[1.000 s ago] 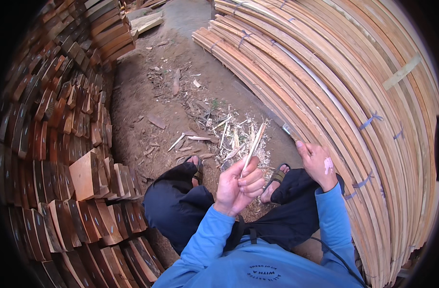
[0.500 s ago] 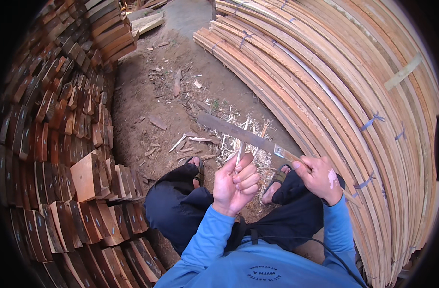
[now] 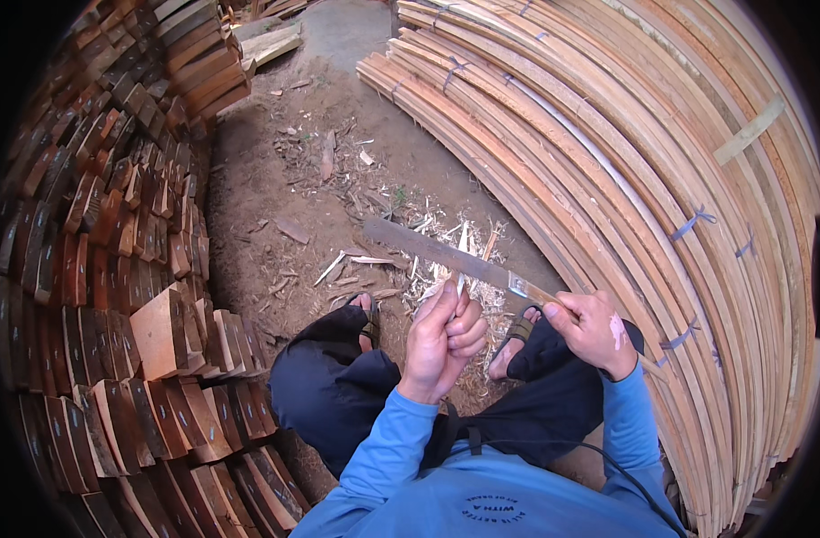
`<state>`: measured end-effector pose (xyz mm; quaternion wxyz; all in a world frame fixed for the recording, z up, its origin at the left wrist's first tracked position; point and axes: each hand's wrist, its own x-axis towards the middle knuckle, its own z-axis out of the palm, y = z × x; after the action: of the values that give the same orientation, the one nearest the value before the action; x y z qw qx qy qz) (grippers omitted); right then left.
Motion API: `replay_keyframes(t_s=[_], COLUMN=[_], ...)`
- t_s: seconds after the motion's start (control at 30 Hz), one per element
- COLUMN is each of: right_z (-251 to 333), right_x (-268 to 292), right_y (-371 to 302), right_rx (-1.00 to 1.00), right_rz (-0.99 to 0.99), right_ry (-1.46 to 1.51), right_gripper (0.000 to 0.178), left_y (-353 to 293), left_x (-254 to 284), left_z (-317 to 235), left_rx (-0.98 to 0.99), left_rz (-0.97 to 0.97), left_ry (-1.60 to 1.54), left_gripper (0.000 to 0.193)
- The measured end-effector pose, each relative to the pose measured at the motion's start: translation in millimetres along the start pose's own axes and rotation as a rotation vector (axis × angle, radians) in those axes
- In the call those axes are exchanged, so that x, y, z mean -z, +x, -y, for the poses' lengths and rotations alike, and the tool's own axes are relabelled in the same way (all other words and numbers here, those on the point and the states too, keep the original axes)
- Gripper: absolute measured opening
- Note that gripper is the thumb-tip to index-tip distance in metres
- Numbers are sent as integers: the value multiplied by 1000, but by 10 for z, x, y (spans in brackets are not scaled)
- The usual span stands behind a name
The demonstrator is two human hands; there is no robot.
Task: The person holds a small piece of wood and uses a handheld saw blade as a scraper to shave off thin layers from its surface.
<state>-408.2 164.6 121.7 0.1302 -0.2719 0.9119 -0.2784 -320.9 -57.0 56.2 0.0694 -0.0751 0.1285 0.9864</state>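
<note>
My right hand (image 3: 595, 333) is wrapped round the long wooden handle of a machete (image 3: 441, 253). Its broad dull blade points to the far left, and a metal collar (image 3: 517, 285) joins blade and handle. Below the blade, my left hand (image 3: 446, 341) is closed with the thumb pressed along the fingers. A thin pale wooden stick (image 3: 460, 285) pokes up from that grip, close to the blade's lower edge; whether they touch I cannot tell. The rest of the stick is hidden in my fingers.
Stacked dark wood blocks (image 3: 159, 332) rise on my left. Long wooden strips (image 3: 589, 170), tied with bluish bands (image 3: 694, 221), fill the right side. Pale shavings (image 3: 428, 278) and bark scraps (image 3: 292, 228) litter the dirt between, around my sandalled feet (image 3: 516, 343).
My left hand has shifted slightly right, and its thumb now points further up along the stick. The machete has moved a little to the left.
</note>
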Motion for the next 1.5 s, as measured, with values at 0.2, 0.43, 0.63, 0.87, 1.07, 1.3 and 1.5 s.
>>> replay_keyframes(t_s=[0.2,0.43,0.63,0.87,1.07,1.3,1.5], right_z=[-166,-342,-103,-244,-346,-419,-177], right_x=[-65,-35,-59,-168,-273,-39,-83], right_y=[106,275,11,82,229,342,85], right_rx=[-36,-143,-36,-9,-52,-60,-58], right_rz=[-10,-232,8,-71,-154,-288,63], right_ry=[-97,-102,-33,-144,-110,-138,-2], right_gripper=[49,52,47,49,54,51,49], left_y=[20,31,86,88,108,65,132], left_x=[30,-94,125,157,193,110,175], left_z=[42,98,189,205,162,301,203], left_rx=[-28,-208,-292,-263,-234,-241,-209], left_rz=[-67,-148,-293,-286,-277,-212,-251], left_ry=[122,573,828,798,665,864,581], left_gripper=[35,35,34,31,30,31,31])
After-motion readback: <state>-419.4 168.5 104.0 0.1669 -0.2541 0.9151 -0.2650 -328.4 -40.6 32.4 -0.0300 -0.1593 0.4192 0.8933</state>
